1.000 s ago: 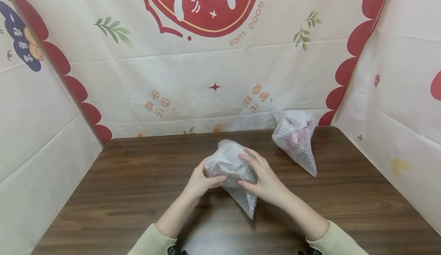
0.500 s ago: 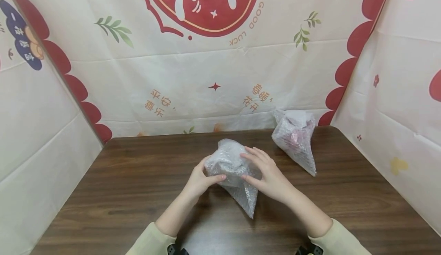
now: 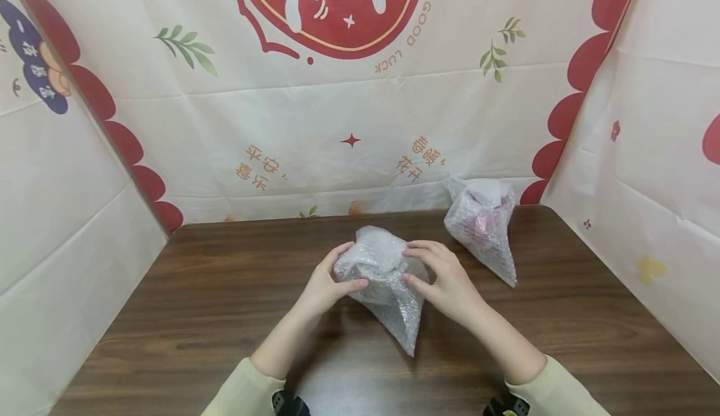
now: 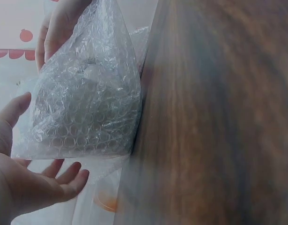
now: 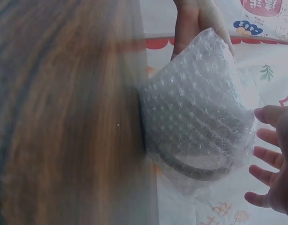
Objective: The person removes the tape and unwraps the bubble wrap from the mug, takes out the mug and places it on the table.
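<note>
A bubble-wrapped bundle [image 3: 382, 275] rests on the wooden table, its wrap tapering to a point toward the person. Through the plastic in the right wrist view, a dark curved band [image 5: 195, 171] shows; what the wrapped object is cannot be told. On the bundle's left side is my left hand [image 3: 326, 285], thumb by the near face and fingers spread loosely around the side. My right hand [image 3: 447, 282] is at the right side, fingers apart and fingertips by the wrap. Both wrist views show relaxed fingers beside the bundle, not gripping it.
A second bubble-wrapped bundle [image 3: 480, 232], with something pink inside, stands at the table's back right. The brown table [image 3: 225, 316] meets a printed cloth backdrop [image 3: 315, 116] at its rear edge, with cloth walls at both sides.
My right hand has shifted slightly right, its fingers spreading away from the bundle's top. My left hand's fingers have moved a little, and its thumb lies slightly higher. The bundle stays nearly in place.
</note>
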{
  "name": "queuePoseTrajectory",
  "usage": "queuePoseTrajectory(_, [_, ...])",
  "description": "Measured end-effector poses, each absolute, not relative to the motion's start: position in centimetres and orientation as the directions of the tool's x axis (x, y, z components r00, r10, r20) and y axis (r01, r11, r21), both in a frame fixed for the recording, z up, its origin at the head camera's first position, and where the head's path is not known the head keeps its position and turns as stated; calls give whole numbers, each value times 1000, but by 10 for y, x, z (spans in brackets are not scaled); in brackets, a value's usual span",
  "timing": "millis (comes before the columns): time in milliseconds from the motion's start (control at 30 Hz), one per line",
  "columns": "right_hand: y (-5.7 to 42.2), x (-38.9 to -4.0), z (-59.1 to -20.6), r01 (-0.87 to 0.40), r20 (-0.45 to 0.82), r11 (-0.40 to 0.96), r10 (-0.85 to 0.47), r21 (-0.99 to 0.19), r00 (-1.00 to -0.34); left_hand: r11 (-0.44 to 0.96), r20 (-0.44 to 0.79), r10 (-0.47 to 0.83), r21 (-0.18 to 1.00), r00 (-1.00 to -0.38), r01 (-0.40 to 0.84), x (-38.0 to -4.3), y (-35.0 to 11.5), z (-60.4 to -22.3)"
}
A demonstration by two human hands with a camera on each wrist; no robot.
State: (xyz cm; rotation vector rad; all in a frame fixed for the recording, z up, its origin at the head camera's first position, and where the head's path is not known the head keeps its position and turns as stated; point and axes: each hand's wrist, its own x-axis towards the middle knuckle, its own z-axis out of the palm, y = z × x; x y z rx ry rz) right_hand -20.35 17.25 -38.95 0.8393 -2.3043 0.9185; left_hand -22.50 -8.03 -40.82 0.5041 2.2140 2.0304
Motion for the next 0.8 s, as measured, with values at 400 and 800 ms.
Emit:
queuePoseTrajectory(400, [177, -202, -392, -647, 647, 630, -285, -429, -707, 114, 263, 398, 936, -879, 332, -215, -86, -383])
queuePoseTrajectory(800, [174, -201, -394, -568, 565, 614, -229, -548, -793, 156, 324, 395, 898, -859, 411, -233, -88, -413])
